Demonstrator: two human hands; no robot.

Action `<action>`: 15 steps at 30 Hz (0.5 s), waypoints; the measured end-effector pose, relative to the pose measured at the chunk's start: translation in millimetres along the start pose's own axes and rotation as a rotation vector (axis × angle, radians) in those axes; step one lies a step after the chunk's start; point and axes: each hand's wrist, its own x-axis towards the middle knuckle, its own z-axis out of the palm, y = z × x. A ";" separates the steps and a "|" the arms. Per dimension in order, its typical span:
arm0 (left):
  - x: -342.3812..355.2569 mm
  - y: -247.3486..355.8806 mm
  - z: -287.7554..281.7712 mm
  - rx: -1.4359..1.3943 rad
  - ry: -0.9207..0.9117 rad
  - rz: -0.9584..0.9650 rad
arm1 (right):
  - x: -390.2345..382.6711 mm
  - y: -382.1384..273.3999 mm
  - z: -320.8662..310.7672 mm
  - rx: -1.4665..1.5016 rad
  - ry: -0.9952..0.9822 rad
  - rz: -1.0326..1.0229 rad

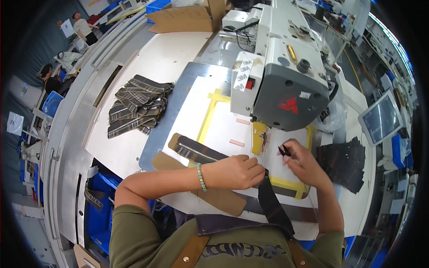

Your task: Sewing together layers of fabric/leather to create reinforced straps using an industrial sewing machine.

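Observation:
My left hand (241, 172) is closed in a fist in front of the sewing machine's needle area. At its knuckles begins a dark fabric strip (273, 201), which hangs toward my body. Another dark plaid strip (196, 149) runs from the left to beneath my left wrist. My right hand (301, 163) pinches a small black tool (284, 151), whose exact kind I cannot make out. Between and beyond my hands is a yellow part (259, 137) under the sewing machine head (290, 89). The white work plate (219, 120) is edged with yellow tape.
A pile of plaid fabric pieces (138, 105) lies on the left table; dark pieces (344, 163) lie at the right. Brown cardboard strips (219, 203) sit near my left forearm. A screen (381, 117) stands far right, a cardboard box (183, 18) at the back.

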 end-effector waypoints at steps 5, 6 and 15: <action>0.8 -0.7 9.4 0.072 0.061 0.039 | 30.2 7.6 28.4 0.346 -0.211 0.212; -0.1 -1.4 7.0 0.076 0.068 0.030 | 33.8 9.2 30.6 0.287 -0.279 0.288; -8.3 -12.3 -2.5 0.004 0.100 -0.058 | 26.5 5.9 24.0 -0.114 -0.253 -0.059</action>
